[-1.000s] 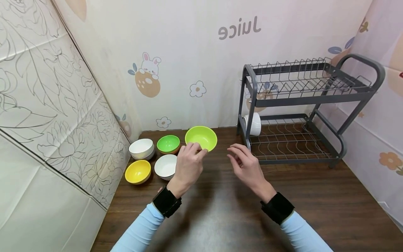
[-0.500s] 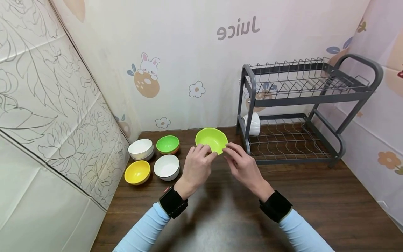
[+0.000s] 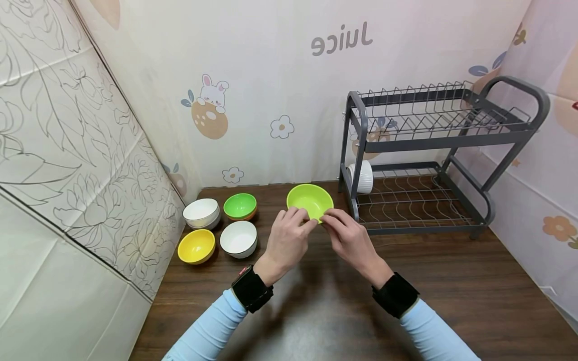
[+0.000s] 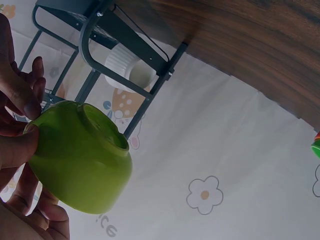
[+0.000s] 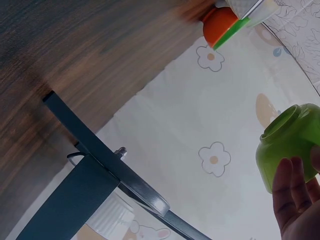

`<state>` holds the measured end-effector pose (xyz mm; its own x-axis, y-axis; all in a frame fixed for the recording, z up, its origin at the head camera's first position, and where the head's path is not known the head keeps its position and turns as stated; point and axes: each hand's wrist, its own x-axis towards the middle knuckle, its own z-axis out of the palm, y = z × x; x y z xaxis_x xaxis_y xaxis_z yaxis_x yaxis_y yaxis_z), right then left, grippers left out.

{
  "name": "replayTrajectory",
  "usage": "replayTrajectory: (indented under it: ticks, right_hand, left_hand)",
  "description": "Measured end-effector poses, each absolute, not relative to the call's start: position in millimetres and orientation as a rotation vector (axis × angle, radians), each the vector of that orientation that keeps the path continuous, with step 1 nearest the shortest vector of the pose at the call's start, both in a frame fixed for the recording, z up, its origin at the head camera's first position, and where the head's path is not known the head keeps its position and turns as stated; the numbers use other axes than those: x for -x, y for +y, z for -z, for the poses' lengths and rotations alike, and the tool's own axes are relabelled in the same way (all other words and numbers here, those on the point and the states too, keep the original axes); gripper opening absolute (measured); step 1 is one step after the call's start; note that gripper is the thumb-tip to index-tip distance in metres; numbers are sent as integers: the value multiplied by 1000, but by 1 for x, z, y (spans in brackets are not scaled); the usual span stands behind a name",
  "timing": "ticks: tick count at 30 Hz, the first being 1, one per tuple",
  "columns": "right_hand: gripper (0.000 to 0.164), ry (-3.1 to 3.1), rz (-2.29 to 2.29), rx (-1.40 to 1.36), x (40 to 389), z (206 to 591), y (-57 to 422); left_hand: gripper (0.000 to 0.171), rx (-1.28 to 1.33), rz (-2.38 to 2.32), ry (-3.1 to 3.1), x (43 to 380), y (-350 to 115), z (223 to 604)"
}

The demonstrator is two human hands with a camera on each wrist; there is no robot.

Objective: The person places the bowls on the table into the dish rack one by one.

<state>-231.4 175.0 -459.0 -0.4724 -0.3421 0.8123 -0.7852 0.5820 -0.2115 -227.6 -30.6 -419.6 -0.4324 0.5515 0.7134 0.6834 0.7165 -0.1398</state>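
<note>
A lime-green bowl [image 3: 311, 199] is held up above the table between both hands. My left hand [image 3: 289, 240] pinches its near rim with thumb and fingers. At the rim's right side, my right hand [image 3: 352, 240] pinches the edge, its fingertips beside those of the left. In the left wrist view the bowl [image 4: 82, 160] shows its outer wall and foot ring, with fingers of both hands at its rim. From the right wrist, the bowl [image 5: 290, 142] appears at the right edge with fingers [image 5: 284, 185] lying against its outside.
A grey two-tier dish rack [image 3: 433, 145] stands at the right, with a white ribbed bowl [image 3: 363, 178] on its lower tier. On the left sit a white bowl stack [image 3: 201, 213], a green bowl [image 3: 240, 205] over an orange one, a yellow bowl [image 3: 196, 246] and another white bowl [image 3: 239, 239].
The lime-green bowl has moved right with my left hand, towards my right hand. My right hand, apart from the bowl earlier, now grips its rim too.
</note>
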Motion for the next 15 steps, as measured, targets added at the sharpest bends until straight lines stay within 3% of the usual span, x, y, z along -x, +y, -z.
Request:
replayTrajectory:
  ticks: [6,11,15]
  right_hand:
    - [35,-2056,-747,-880,231,461,177]
    - [18,-2003,-738,-881,232,465,179]
    - [26,-1979,-740,-861,232,468,182]
  left_hand:
    - [26,940,234,-2132,228,-27,419]
    - [27,953,249,-2122,228,-25,420]
    - [25,966,266,-2120,227,-24,420]
